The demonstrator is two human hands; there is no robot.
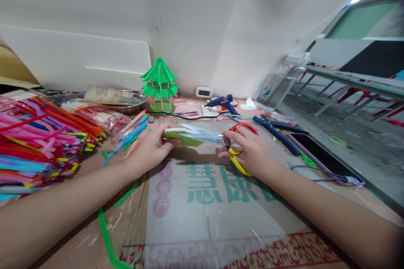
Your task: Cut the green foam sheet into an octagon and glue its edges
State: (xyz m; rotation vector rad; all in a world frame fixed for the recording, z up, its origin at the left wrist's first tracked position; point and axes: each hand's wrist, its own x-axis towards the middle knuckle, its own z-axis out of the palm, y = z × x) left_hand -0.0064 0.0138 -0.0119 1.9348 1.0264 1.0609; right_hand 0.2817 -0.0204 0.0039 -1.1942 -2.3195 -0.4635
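My left hand (154, 145) pinches a piece of green sheet (186, 138) with a pale edge, held above the printed board on the table. In my right hand (249, 149) is a pair of scissors (205, 134) with red and yellow handles. Their blades point left and lie across the green sheet, blurred, so how far they are parted is hard to make out. Beneath both hands is the printed board (176, 231) with large green characters and a red patterned border.
Bundled pipe cleaners (47, 143) fill the left side. A green pagoda model (160, 86) stands at the back, near a small digital clock (203, 91) and a blue glue gun (222, 103). Blue-handled pliers (279, 132), a phone (322, 155) and a clear plastic container (280, 80) are to the right.
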